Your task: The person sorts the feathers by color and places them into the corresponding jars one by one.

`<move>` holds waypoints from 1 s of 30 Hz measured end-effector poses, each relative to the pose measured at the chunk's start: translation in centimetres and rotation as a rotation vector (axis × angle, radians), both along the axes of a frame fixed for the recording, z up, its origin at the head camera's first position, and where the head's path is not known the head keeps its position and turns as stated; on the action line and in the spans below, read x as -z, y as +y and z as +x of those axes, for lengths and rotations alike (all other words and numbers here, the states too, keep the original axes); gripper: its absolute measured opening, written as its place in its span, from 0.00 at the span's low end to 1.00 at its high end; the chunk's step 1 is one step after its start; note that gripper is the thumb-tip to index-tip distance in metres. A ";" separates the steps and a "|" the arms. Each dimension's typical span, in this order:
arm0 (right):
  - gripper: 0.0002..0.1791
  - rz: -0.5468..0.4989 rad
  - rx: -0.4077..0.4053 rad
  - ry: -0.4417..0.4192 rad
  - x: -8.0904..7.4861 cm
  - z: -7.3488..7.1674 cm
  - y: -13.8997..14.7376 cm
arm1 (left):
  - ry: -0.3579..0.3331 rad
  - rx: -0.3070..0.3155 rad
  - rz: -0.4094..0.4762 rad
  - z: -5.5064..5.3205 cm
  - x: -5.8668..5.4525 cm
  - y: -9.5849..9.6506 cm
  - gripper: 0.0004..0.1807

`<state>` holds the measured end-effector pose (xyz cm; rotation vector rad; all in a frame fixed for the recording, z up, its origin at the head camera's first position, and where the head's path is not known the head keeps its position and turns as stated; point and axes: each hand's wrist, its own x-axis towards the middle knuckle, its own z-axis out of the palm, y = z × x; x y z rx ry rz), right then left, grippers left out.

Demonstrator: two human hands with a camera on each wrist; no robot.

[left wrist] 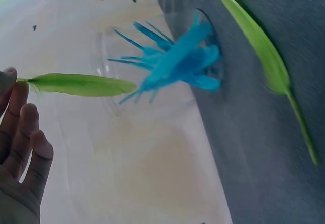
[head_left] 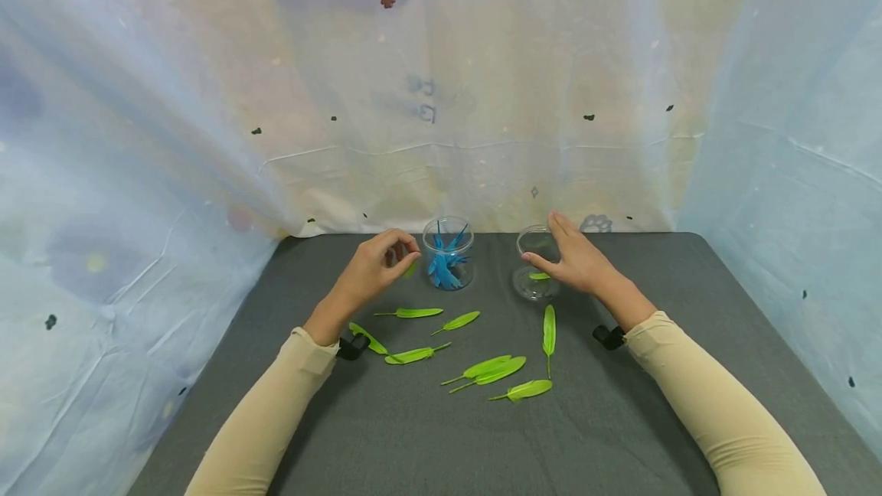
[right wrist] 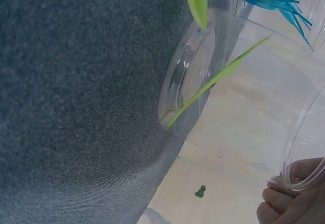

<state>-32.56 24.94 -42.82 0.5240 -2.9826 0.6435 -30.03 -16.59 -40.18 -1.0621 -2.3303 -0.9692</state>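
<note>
Green feather (left wrist: 84,84) in left hand (head_left: 372,270)

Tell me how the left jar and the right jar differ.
The left jar contains several blue feathers; the right jar contains green instead. The right hand holds the right jar near its rim, while no hand holds the left jar. Both are clear, round and open-topped, standing upright on the dark table.

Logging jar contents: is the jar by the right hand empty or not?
Not empty: the right wrist view shows a green feather slanting inside the clear jar.
</note>
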 end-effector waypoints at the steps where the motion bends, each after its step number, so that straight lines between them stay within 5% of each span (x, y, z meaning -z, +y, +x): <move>1: 0.63 -0.002 0.000 -0.001 0.0 0.0 0.0 | -0.003 -0.002 0.014 0.0 -0.1 0.2 0.06; 13: 0.63 -0.012 0.002 -0.001 -0.2 0.1 0.0 | -0.090 -0.083 0.133 -0.5 -1.9 3.2 0.03; 30: 0.63 -0.001 0.006 0.001 0.0 -0.1 0.0 | -0.166 -0.050 0.229 -2.2 -2.9 7.3 0.04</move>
